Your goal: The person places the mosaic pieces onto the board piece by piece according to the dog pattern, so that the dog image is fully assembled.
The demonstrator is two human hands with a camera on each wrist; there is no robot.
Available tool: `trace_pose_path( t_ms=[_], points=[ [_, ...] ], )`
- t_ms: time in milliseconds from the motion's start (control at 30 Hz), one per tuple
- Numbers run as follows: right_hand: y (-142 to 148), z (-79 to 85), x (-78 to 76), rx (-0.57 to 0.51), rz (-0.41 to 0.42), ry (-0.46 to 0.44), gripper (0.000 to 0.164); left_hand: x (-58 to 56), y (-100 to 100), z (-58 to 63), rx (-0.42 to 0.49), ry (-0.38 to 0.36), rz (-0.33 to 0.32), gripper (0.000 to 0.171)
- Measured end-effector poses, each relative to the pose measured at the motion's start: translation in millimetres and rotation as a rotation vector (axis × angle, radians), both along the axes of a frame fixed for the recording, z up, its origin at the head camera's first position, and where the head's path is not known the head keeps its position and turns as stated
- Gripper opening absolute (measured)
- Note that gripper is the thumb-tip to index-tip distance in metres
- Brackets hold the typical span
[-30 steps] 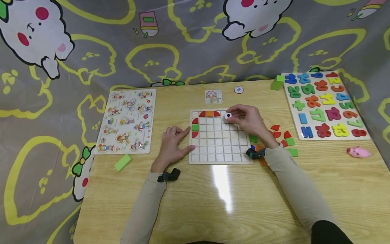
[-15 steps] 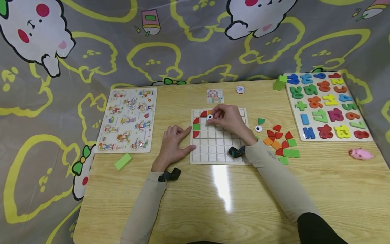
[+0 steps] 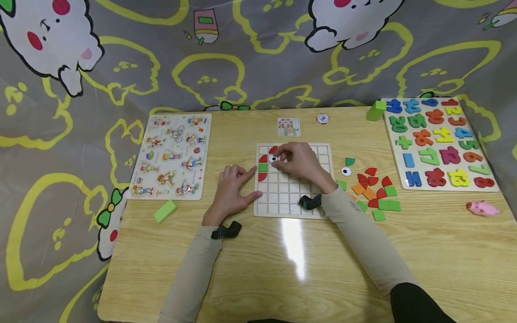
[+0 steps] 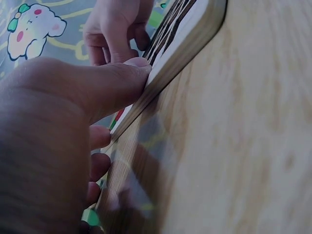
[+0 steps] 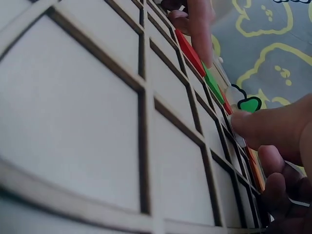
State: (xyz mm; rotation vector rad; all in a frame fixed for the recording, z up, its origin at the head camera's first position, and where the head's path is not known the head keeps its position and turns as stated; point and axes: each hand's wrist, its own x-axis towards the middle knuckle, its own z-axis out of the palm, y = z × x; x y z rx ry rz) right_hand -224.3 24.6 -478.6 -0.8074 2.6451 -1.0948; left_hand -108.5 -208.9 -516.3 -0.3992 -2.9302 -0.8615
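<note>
Between thumb and fingertips, my right hand [image 3: 300, 162] pinches a round white eye tile [image 3: 273, 158] with a black dot, over the upper left cells of the white grid board [image 3: 278, 198]. Along the board's left side sit a green square tile [image 3: 263, 167] and red quarter-round tiles [image 3: 262, 176] above and below it. Another red tile [image 3: 273, 149] lies in the top row, partly behind the right hand. My left hand [image 3: 231, 194] touches the board's left edge with thumb and index finger; its thumb [image 4: 114, 80] presses the rim in the left wrist view.
Loose red, green and orange tiles [image 3: 369, 194] and a second eye tile [image 3: 346, 171] lie right of the board. A picture card [image 3: 288, 127] and a chip [image 3: 322, 119] are behind it. Puzzle boards [image 3: 169, 154] flank both sides; a pink pig [image 3: 483, 208] lies far right.
My right hand has carried the eye tile leftward from the top right part of the board to its upper left cells. The left hand stays at the board's edge.
</note>
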Motion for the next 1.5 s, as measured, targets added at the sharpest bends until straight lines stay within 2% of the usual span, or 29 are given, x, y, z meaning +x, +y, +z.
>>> trace_pose_path(
  t_ms=[167, 533, 633, 733, 833, 1000, 1133, 1333, 1500],
  points=[
    [-0.2, -0.7, -1.0, -0.01, 0.008, 0.009, 0.021, -0.1, 0.0, 2.2, 0.006, -0.005, -0.001, 0.074],
    [-2.8, 1.2, -1.8, 0.038, -0.066, 0.065, 0.022, -0.5, 0.6, 0.0, 0.015, 0.01, 0.002, 0.075],
    [3.2, 3.3, -2.7, 0.007, -0.075, 0.074, 0.024, -0.7, 2.0, 0.4, 0.013, 0.011, 0.0, 0.074],
    [19.3, 7.5, -6.5, -0.048, -0.081, 0.075, 0.022, -0.7, 3.4, 0.7, 0.012, 0.009, -0.002, 0.074],
    [48.8, 12.2, -10.9, -0.058, -0.114, 0.062, 0.018, -0.4, 4.1, 0.6, 0.011, 0.008, -0.003, 0.074],
    [109.7, 18.1, -11.8, 0.052, -0.182, 0.009, 0.016, 0.7, 2.2, 0.5, 0.005, 0.006, 0.004, 0.074],
    [149.5, 20.4, -2.3, 0.168, -0.196, -0.013, 0.02, 1.2, 2.9, -0.5, 0.012, 0.008, 0.002, 0.074],
    [167.7, 19.8, 12.6, 0.267, -0.197, -0.098, 0.03, 2.0, 2.5, -1.7, 0.011, 0.01, 0.007, 0.074],
    [170.1, 17.9, 19.5, 0.292, -0.164, -0.056, 0.028, 2.7, 4.7, -1.8, 0.028, 0.013, 0.004, 0.074]
  ],
)
